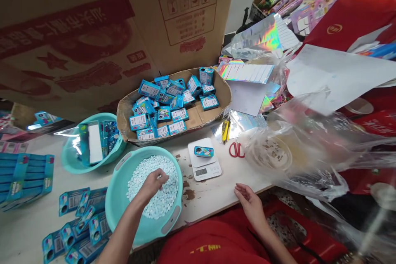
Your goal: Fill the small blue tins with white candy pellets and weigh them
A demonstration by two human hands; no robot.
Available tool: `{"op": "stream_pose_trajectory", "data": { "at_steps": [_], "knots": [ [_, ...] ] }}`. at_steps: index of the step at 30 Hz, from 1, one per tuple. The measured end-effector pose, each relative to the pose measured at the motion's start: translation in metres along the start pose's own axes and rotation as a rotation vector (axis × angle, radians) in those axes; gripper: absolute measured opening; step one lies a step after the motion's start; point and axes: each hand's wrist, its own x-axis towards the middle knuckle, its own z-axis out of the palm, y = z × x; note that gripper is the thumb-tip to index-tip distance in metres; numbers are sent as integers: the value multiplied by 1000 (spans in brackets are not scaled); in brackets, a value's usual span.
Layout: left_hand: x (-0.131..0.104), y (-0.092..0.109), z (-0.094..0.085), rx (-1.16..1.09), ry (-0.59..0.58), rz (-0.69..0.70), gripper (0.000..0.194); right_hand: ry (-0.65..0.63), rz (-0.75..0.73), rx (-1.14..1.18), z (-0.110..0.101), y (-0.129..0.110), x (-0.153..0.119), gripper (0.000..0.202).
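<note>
My left hand [154, 183] is over the turquoise basin [117, 198], its fingers closed in a pinch just above a heap of small white candies [161, 204]. A pale bit shows between the fingertips. My right hand [249, 202] rests by the table's front edge with its fingers stretched out and nothing in them. Between the two hands, farther back, a white digital scale [208, 172] carries one small blue candy box [203, 152]. The digits on its display are too small to read.
Behind the basin, a cut cardboard tray [194, 116] holds many blue boxes. Flat blue packs [72, 202] lie at left, beside a second turquoise basin [69, 161]. Red scissors [236, 149], a yellow cutter [226, 130] and clear plastic bags [297, 152] are at right.
</note>
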Motion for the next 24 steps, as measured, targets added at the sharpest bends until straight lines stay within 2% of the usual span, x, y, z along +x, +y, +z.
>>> {"op": "stream_pose_trajectory", "data": {
  "at_steps": [2, 5, 7, 9, 12, 16, 20, 24],
  "knots": [
    [6, 33, 4, 76, -42, 124, 21, 6, 11, 13, -2, 2, 2, 51],
    [19, 81, 22, 314, -62, 384, 11, 12, 25, 27, -5, 3, 5, 52],
    [29, 105, 38, 498, -54, 507, 15, 16, 32, 35, -8, 3, 7, 52],
    [37, 118, 52, 641, -66, 555, 24, 19, 36, 44, -11, 3, 9, 52],
    [42, 124, 64, 751, -65, 578, 31, 26, 41, 56, -15, 4, 12, 52],
    [44, 121, 68, 709, -27, 600, 29, 44, 56, 60, -18, 3, 14, 52],
    [50, 121, 68, 516, 44, 602, 18, 30, 65, 57, -17, -1, 16, 52],
    [50, 114, 59, 168, 104, 446, 9, 12, 54, 54, -15, -4, 17, 50]
  ]
}}
